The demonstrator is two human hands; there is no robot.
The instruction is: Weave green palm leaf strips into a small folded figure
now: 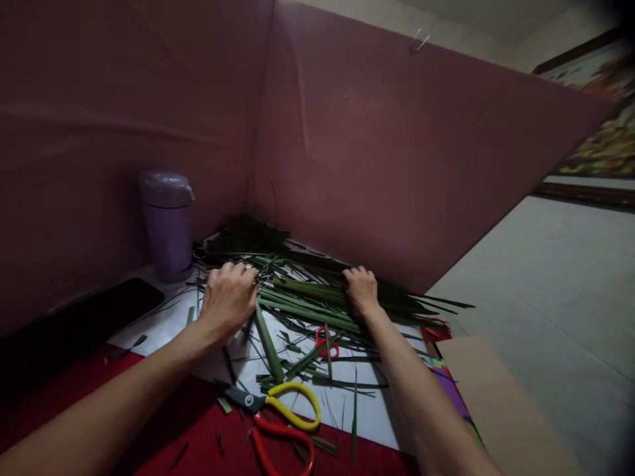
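- As we look down from the head view, both our forearms reach forward, palms down.
- Our left hand [228,297] closes curled fingers on the ends of the green leaf strips [302,294], near the purple flask [167,225].
- Our right hand [361,289] lies knuckles-up on the strips beside the pink partition [397,172]; whether it clamps them, we cannot tell.
- Scissors [282,416] lie between our arms.

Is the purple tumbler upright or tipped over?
Upright: the purple cylindrical lidded tumbler stands on its base, with its lid on top.
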